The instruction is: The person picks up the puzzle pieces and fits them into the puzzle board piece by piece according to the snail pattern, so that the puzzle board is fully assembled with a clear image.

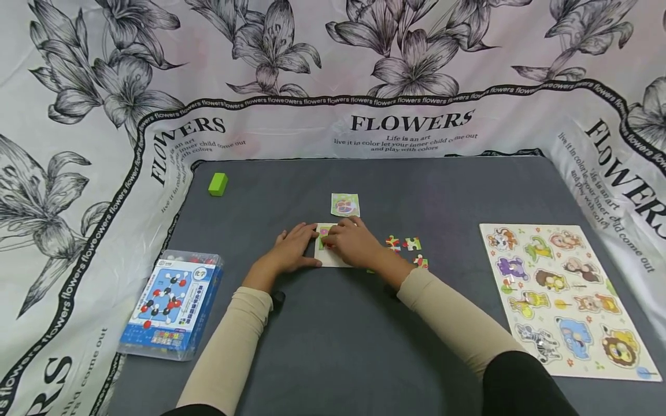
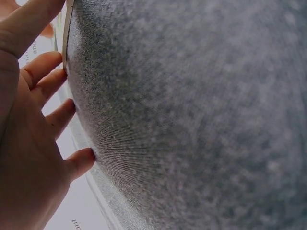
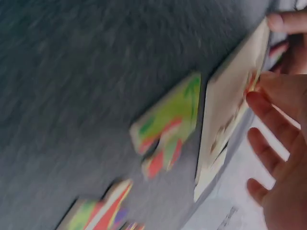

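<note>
R hand pinches puzzle pc at pale board, L hand, fingers apart, touching its L edge.

"FLOWERS" repeats across a lily-print cloth, above the words "Life is an art" and "and play with colors"; lowercase "flowers" lines its black band. Small Chinese characters, mostly illegible, label a molecular-model box.

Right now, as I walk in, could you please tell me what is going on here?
A person's left hand touches the left edge of a small puzzle board, while the right hand appears to pinch a colourful piece at the board. Several loose pieces lie to its right, and a picture card lies just beyond it.
</note>
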A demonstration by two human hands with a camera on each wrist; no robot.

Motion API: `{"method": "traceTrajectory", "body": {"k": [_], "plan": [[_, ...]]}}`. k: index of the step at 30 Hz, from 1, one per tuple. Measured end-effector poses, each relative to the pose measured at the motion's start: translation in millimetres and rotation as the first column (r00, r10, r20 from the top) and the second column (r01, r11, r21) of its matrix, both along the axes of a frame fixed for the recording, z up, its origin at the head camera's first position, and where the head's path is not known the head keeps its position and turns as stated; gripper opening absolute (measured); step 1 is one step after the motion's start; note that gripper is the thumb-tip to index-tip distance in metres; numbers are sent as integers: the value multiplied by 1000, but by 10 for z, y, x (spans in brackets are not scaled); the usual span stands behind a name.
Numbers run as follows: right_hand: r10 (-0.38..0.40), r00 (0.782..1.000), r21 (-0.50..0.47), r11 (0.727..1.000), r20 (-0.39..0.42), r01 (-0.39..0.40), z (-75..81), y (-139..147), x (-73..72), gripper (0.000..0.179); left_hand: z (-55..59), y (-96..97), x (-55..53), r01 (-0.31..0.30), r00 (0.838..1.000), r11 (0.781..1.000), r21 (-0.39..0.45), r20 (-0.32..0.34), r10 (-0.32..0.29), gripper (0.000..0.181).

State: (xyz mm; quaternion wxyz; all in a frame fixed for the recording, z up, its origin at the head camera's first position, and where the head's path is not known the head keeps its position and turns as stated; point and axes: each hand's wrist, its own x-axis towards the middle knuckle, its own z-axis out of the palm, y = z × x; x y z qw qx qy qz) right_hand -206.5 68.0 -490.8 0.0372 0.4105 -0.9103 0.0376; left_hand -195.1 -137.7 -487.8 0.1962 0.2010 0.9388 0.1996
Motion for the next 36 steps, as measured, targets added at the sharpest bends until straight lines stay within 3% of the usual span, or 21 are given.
{"method": "traceTrajectory", "body": {"k": [4, 10, 24, 36], "plan": [[-15, 997, -61, 998, 69, 20, 43, 212, -16, 31, -56, 19, 10, -2, 1000, 1000, 6, 12, 2, 72], [-59, 994, -153, 986, 95, 73, 141, 575, -29, 30, -118, -56, 39, -28, 999, 1000, 12, -24, 29, 70], [-174, 975, -99, 977, 138, 189, 166, 1180, 32, 36, -20, -115, 49, -32, 999, 999, 7, -16, 32, 72], [-173, 973, -117, 975, 150, 191, 16, 1402, 102, 34, 2, 3, 4, 1, 1000, 1000, 14, 10, -1, 74]]}}
